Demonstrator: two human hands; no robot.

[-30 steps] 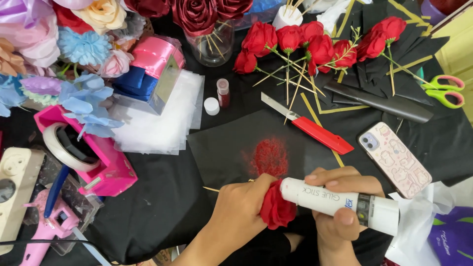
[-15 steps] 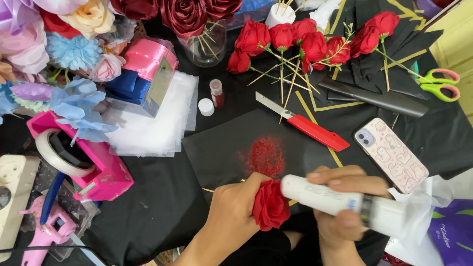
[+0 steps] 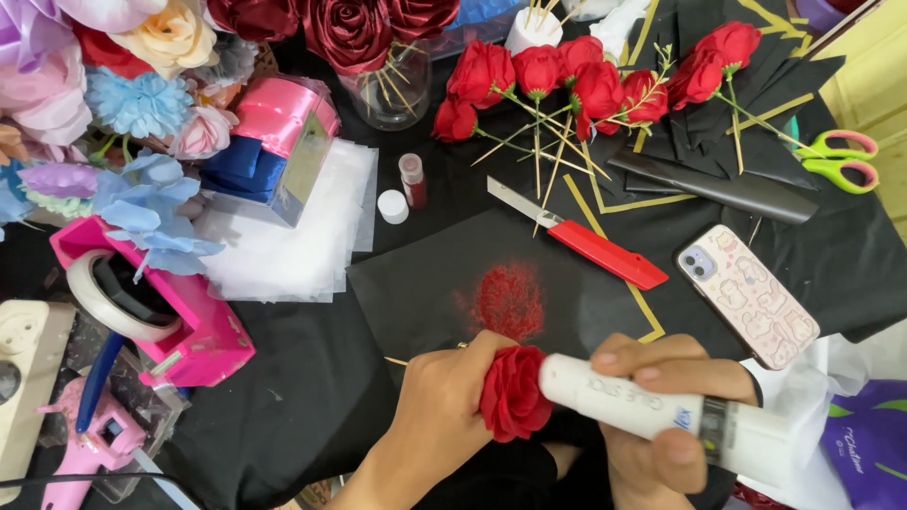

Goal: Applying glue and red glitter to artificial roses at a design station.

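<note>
**Gluing a red rose at the edge of the black table**

I work over a black cloth-covered table (image 3: 312, 397) crowded with craft stuff. Largest on it is the black paper sheet (image 3: 425, 283) in front of me, with a patch of loose red glitter (image 3: 508, 300) at its middle. To my left sits a pink plastic tape dispenser (image 3: 179, 321); to my right lies a phone in a pale patterned case (image 3: 751, 295), and beyond the sheet a red-handled utility knife (image 3: 593, 246). A row of finished red fabric roses on thin wooden sticks (image 3: 557, 80) lies at the far side.

My left hand (image 3: 444, 406) is closed around a small red fabric rose (image 3: 515, 392), held just below the glitter patch, bloom turned toward my right. My right hand (image 3: 661, 416) is wrapped around a white glue stick tube (image 3: 652, 408), its tip touching the petals.

I judge this as the gluing step: coating the bloom. The next move, I think, calls for an even coat, then a steady turn of the rose toward the glitter.
</note>
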